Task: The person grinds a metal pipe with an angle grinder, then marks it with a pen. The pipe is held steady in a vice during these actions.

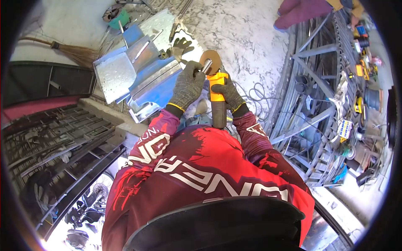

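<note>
A yellow-orange angle grinder (217,88) with a dark rear body points away from me, its brown disc (210,62) at the far end. My right hand (231,91), in a dark knit glove, is wrapped round the grinder's yellow housing from the right. My left hand (187,85), gloved the same way, is closed round a short shiny metal rod (206,66). The rod's bare end overlaps the disc in this view. Just beyond my left hand, a loose work glove (181,48) lies on a pale sheet.
Blue and grey sheet-metal pieces (155,75) are stacked at my left, near a straw broom (77,52) and a green bucket (119,19). A cable (255,94) coils on the floor. Steel frames (316,54) and tools line the right, where another person's leg (299,14) shows.
</note>
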